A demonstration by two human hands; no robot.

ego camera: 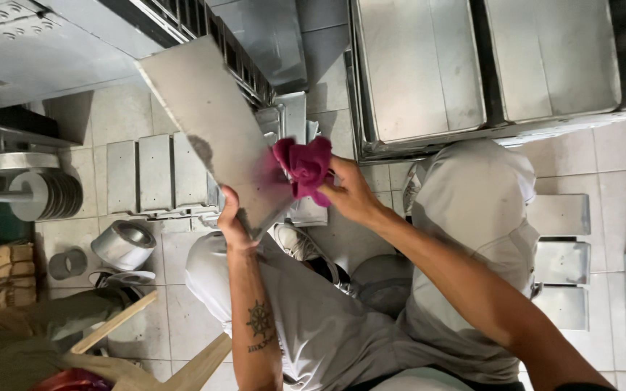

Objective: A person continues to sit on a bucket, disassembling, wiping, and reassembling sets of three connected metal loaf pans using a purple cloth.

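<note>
A flat metal sheet (215,134) is gripped at its near corner by the left hand (232,221), its long axis running toward eleven o'clock; a magenta rag (304,168), clutched in the right hand (349,194), is pressed at its three-o'clock edge.

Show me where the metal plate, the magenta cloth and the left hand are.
metal plate (211,123), head view, middle of its flat face.
magenta cloth (304,168), head view, bunched centre.
left hand (232,221), head view, back of the hand.

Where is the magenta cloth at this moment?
In the head view, the magenta cloth sits near the centre, bunched in the right hand and pressed against the right edge of the metal sheet that the left hand holds.
</note>
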